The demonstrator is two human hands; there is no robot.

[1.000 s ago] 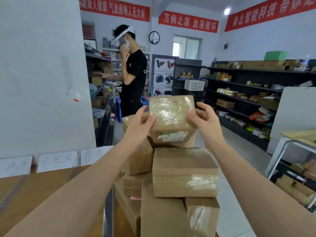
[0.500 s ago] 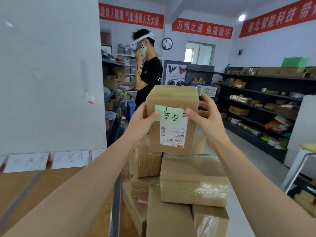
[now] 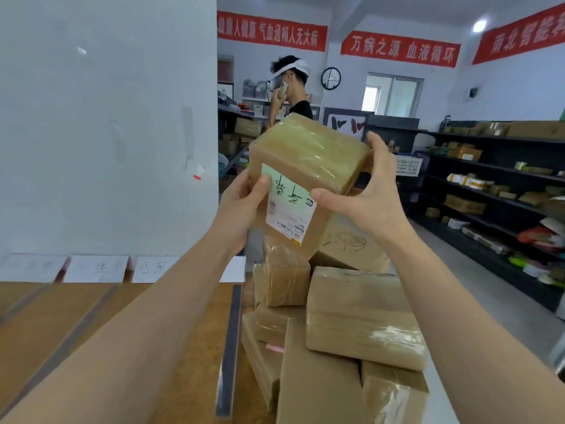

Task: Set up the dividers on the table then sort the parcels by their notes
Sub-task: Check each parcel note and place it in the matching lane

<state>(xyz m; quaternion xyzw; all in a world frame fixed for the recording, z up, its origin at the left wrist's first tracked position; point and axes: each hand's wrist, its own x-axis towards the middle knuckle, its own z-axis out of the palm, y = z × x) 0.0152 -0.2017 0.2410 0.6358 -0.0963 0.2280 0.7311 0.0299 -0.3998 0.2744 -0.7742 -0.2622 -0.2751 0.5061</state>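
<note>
I hold a taped brown parcel (image 3: 308, 154) up in front of me, tilted, with a green handwritten note (image 3: 287, 191) and a white shipping label facing me. My left hand (image 3: 241, 206) grips its left edge, thumb on the note. My right hand (image 3: 363, 194) grips its right side, thumb on the front face. Below it lies a heap of brown parcels (image 3: 360, 316). White paper label cards (image 3: 97, 269) stand in a row along the back of the wooden table (image 3: 76, 325). Dark divider strips (image 3: 230, 347) lie across the tabletop.
A white board (image 3: 107, 123) rises behind the table. A person in black with a white headset (image 3: 290, 87) stands at shelves beyond the parcel. Dark shelving (image 3: 495, 185) with goods lines the right wall, with open grey floor (image 3: 477, 286) before it.
I lifted the parcel off the heap and turned it so the note and label face me. It is now tilted and closer. My view has swung to the left.
</note>
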